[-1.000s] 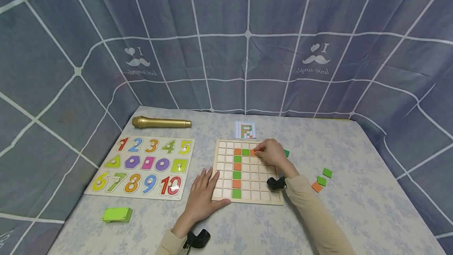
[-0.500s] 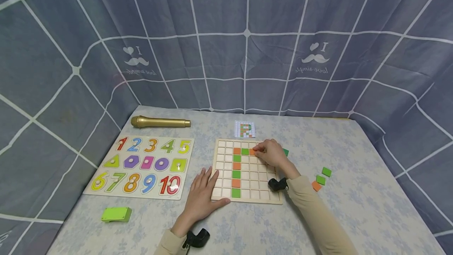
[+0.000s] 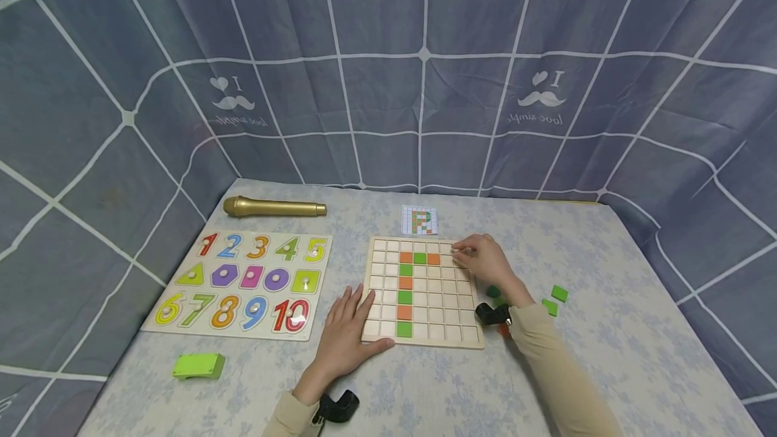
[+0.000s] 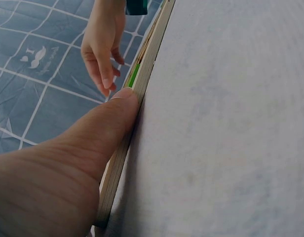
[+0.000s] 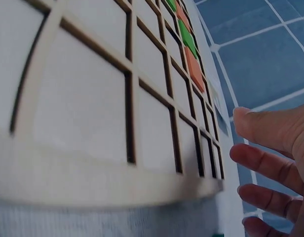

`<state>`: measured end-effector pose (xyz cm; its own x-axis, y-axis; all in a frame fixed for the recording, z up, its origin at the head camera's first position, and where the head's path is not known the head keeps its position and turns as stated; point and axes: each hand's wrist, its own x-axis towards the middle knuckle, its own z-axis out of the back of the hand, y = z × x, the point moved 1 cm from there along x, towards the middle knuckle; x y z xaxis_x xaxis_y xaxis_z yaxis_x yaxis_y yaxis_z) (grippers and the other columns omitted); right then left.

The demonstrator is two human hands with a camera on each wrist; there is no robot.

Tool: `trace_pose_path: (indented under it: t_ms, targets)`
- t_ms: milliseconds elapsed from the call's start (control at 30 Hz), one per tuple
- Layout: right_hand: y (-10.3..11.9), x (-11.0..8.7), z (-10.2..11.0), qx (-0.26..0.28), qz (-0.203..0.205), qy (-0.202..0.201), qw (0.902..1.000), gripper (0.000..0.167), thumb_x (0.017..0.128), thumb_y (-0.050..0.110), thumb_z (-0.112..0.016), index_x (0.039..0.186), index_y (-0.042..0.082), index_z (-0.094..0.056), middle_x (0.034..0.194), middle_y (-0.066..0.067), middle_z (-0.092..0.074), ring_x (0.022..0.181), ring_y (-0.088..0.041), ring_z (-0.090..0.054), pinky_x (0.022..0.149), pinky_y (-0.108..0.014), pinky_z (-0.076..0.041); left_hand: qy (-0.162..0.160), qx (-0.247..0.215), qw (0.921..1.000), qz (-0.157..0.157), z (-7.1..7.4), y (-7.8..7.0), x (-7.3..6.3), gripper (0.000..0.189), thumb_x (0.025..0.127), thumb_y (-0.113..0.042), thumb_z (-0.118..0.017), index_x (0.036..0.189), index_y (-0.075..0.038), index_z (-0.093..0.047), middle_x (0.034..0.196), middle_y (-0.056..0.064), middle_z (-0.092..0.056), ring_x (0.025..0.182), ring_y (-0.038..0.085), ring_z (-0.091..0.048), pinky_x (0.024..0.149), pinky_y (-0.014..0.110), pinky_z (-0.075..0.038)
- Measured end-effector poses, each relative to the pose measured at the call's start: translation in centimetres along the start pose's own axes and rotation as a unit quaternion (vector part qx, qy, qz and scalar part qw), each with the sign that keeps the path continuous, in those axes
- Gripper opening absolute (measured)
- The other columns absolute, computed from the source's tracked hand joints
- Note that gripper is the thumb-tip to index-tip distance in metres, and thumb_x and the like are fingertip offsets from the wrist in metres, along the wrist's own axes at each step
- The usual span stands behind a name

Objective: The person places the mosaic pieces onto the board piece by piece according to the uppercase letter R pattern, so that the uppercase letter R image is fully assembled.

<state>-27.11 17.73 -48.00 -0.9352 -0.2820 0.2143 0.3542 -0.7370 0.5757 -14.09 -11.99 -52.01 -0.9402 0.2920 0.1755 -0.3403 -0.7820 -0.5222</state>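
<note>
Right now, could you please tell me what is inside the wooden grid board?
I can see four orange tiles and four green tiles in the board. The left hand covers part of its left edge, hiding whatever lies beneath.

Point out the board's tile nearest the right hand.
The orange tile at the three-tile row's right end; the other tiles on the board lie farther left.

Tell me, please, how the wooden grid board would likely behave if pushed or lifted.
The grid board is probably stiff, given its straight wooden edges. Lying flat, it would likely slide rather than tip. Tilted, it might spill the tiles set in its open cells.
</note>
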Motion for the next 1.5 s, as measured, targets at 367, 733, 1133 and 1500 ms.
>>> trace_pose_path:
  t_ms: [367, 733, 1133, 1500]
  targets:
    - [-2.1, -1.1, 1.9, -0.011, -0.018, -0.016, 0.9997, 0.021, 0.089, 0.014, -0.068, 0.105, 0.002, -0.072, 0.105, -0.014, -0.066, 0.090, -0.033, -0.055, 0.076, -0.048, -0.046, -0.003, 0.000, 1.0000, -0.001, -0.1, 0.1, 0.0, 0.091, 0.078, -0.058, -0.068, 0.145, -0.004, -0.038, 0.151, 0.019, -0.027, 0.140, 0.038, -0.012, 0.111, 0.052, -0.011]
    - [-3.0, -1.5, 2.8, -0.046, -0.054, 0.017, 0.9973, 0.022, 0.087, 0.012, -0.069, 0.106, 0.002, -0.072, 0.107, -0.018, -0.064, 0.092, -0.034, -0.056, 0.078, -0.050, -0.046, -0.008, 0.001, 0.9999, -0.007, -0.1, 0.1, 0.0, 0.091, 0.078, -0.058, -0.068, 0.145, -0.003, -0.038, 0.150, 0.020, -0.028, 0.140, 0.039, -0.013, 0.110, 0.052, -0.012]
    - [-3.4, -1.8, 3.0, -0.067, -0.049, 0.053, 0.9952, 0.025, 0.085, 0.007, -0.069, 0.108, 0.000, -0.071, 0.101, -0.016, -0.063, 0.080, -0.028, -0.053, 0.067, -0.045, -0.045, -0.014, 0.001, 0.9999, -0.010, 0.0, 0.0, -0.1, 0.092, 0.078, -0.056, -0.069, 0.145, -0.003, -0.038, 0.150, 0.022, -0.028, 0.139, 0.040, -0.014, 0.110, 0.052, -0.012]
    - [-3.7, -1.9, 3.7, -0.075, -0.045, 0.092, 0.9919, 0.026, 0.084, 0.004, -0.069, 0.110, -0.002, -0.070, 0.093, -0.012, -0.062, 0.073, -0.020, -0.053, 0.061, -0.038, -0.045, -0.001, -0.001, 1.0000, 0.000, 0.1, -0.1, 0.0, 0.091, 0.078, -0.058, -0.067, 0.145, -0.004, -0.038, 0.150, 0.020, -0.027, 0.140, 0.038, -0.012, 0.111, 0.052, -0.011]
